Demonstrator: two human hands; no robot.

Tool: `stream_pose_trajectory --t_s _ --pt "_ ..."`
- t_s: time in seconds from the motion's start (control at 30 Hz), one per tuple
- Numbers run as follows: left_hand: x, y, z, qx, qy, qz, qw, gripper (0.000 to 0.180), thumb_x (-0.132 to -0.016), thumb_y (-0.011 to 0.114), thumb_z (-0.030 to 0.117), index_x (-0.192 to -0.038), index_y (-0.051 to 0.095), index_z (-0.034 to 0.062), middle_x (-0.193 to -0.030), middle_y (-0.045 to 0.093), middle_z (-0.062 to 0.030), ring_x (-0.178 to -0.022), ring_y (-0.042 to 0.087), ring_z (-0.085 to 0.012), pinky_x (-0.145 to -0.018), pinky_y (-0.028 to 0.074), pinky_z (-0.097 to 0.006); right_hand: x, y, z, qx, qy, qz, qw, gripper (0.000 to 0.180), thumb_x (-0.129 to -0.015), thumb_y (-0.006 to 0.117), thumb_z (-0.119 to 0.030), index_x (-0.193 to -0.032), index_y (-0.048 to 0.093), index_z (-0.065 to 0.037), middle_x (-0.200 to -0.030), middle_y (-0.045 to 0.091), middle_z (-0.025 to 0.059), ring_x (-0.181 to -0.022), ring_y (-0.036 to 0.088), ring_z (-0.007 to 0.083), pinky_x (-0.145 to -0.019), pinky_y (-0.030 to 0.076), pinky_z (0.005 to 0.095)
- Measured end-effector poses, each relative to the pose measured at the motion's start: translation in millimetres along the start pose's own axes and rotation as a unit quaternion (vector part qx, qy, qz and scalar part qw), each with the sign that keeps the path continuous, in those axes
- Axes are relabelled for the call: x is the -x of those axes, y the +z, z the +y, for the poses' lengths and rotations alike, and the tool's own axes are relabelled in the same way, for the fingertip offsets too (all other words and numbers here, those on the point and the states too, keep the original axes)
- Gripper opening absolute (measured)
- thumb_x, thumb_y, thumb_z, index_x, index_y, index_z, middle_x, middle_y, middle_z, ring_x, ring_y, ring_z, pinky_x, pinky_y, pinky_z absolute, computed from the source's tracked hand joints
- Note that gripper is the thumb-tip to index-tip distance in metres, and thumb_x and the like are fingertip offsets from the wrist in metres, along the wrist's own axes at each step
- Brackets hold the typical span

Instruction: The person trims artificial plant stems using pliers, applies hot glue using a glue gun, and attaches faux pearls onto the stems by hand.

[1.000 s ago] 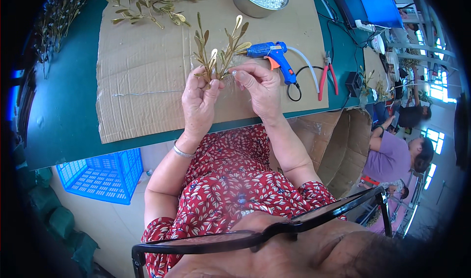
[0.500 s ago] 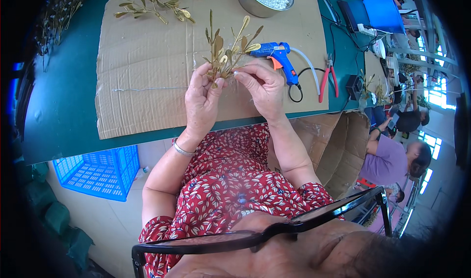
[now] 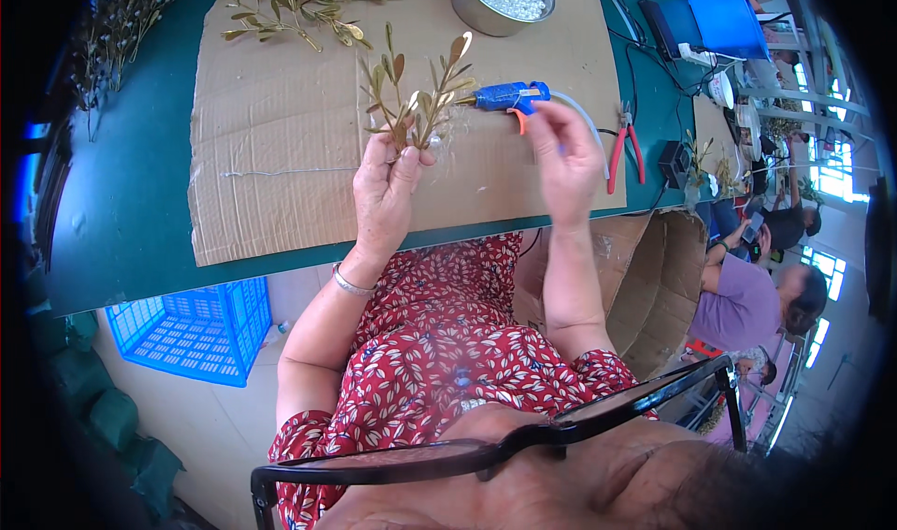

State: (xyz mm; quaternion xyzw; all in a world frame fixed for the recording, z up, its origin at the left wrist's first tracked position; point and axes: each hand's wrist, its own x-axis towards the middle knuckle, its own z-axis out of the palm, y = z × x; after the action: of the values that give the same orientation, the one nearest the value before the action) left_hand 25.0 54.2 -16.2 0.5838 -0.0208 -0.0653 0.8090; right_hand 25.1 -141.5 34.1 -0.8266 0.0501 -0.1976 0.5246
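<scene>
My left hand (image 3: 385, 189) pinches the base of an artificial sprig with gold leaves (image 3: 411, 100), held upright over the cardboard sheet (image 3: 280, 137). A white pearl bead (image 3: 434, 141) shows low on the sprig, beside my fingertips. My right hand (image 3: 567, 161) is apart from the sprig, at the handle of a blue glue gun (image 3: 509, 95) with an orange trigger. Motion smears its fingers, and the gun's handle is hidden behind them. The gun lies on the cardboard, its nozzle toward the sprig. Thin glue strands hang near the nozzle.
A metal bowl (image 3: 481, 13) of pearl beads stands at the back. More gold sprigs (image 3: 308, 7) lie far left. Red-handled pliers (image 3: 626, 151) and cables are at right. A blue crate (image 3: 187, 329) and a cardboard box (image 3: 659, 278) sit below the table edge. Other people are at right.
My right hand has left the sprig and moved right to the glue gun. My left hand still holds the sprig, now turned slightly; the bead at its base has come into sight.
</scene>
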Motion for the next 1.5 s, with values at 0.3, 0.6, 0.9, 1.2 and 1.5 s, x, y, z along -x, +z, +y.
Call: stream_pose_trajectory --t_s 0.3,0.6,0.9,1.2,1.5 --pt "-2.5 -3.5 -3.4 0.174 -0.004 0.022 0.984 0.025 -0.097 0.041 0.013 -0.116 0.051 0.0003 -0.085 0.059 -0.0067 -0.060 0.034 -0.0045 -0.055 0.029 -0.017 -27.9 -41.5 36.0 0.219 0.168 -0.184 0.943 0.039 -0.079 0.064 -0.030 -0.099 0.060 0.003 -0.072 0.060 0.0103 -0.063 0.055 0.0176 -0.065 0.045 0.0311" --pt "-3.5 -8.7 -2.4 0.186 -0.018 0.012 0.982 0.027 -0.097 0.038 0.011 -0.119 0.049 0.0001 -0.085 0.058 -0.0095 -0.056 0.035 -0.0057 -0.053 0.029 -0.019 -5.9 -31.2 -20.2 -0.218 0.031 0.039 0.975 0.032 -0.081 0.062 -0.010 -0.108 0.051 0.003 -0.084 0.061 0.0094 -0.066 0.058 0.0135 -0.052 0.042 0.0207" --pt "-1.7 -12.0 2.0 0.183 -0.046 -0.017 0.982 0.029 -0.097 0.038 0.010 -0.119 0.050 -0.0035 -0.081 0.056 -0.0075 -0.056 0.034 -0.0056 -0.052 0.029 -0.019 22.2 -39.4 -27.4 -0.333 0.163 -0.184 0.910 0.028 -0.082 0.066 -0.013 -0.104 0.054 0.001 -0.080 0.064 0.0113 -0.051 0.052 0.0087 -0.046 0.039 0.0203" --pt "1.1 -12.0 -0.3 0.142 -0.061 -0.020 0.988 0.028 -0.096 0.044 0.011 -0.120 0.052 -0.0030 -0.088 0.056 0.0002 -0.070 0.048 -0.0030 -0.057 0.037 -0.015 19.1 -37.1 -28.2 -0.236 0.211 -0.253 0.914 0.019 -0.082 0.068 -0.015 -0.093 0.059 -0.001 -0.070 0.059 0.0054 -0.052 0.053 0.0089 -0.046 0.042 0.0200" --pt "3.2 -10.9 2.3 0.102 -0.065 -0.014 0.993 0.029 -0.095 0.045 0.011 -0.120 0.054 -0.0015 -0.088 0.053 0.0019 -0.072 0.047 -0.0025 -0.064 0.040 -0.014 13.5 -40.9 -35.8 -0.225 0.220 -0.253 0.915 0.019 -0.082 0.068 -0.014 -0.093 0.058 -0.002 -0.069 0.055 0.0025 -0.051 0.052 0.0078 -0.042 0.039 0.0192"
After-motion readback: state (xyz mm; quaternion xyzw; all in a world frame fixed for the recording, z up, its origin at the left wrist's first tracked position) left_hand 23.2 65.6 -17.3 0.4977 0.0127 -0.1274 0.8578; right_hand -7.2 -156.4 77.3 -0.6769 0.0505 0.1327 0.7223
